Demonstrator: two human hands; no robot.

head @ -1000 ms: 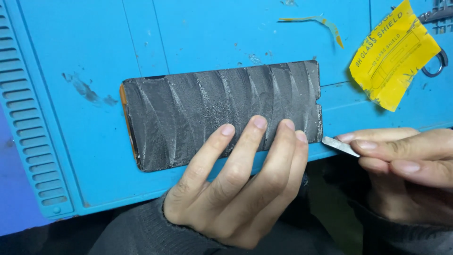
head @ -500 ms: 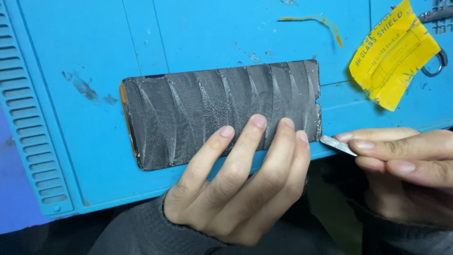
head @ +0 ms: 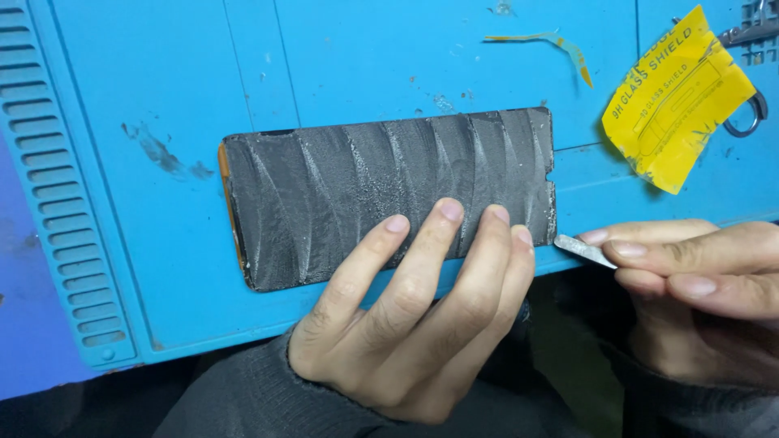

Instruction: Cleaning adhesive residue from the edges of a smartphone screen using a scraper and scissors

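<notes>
A flat dark grey rectangular panel (head: 357, 191), phone-sized and streaked with whitish residue, lies on the blue work mat (head: 162, 89); an orange strip shows along its left edge. My left hand (head: 414, 312) presses its fingertips on the panel's lower right part. My right hand (head: 694, 272) pinches a thin metal blade (head: 586, 251), whose tip touches the panel's lower right corner.
A crumpled yellow sticker (head: 673, 97) lies at the upper right, beside a metal tool with a ring (head: 751, 73). A thin curled yellow strip (head: 552, 45) rests higher on the mat. Raised ribs (head: 57, 195) run along the mat's left side. The mat's front edge lies under my wrists.
</notes>
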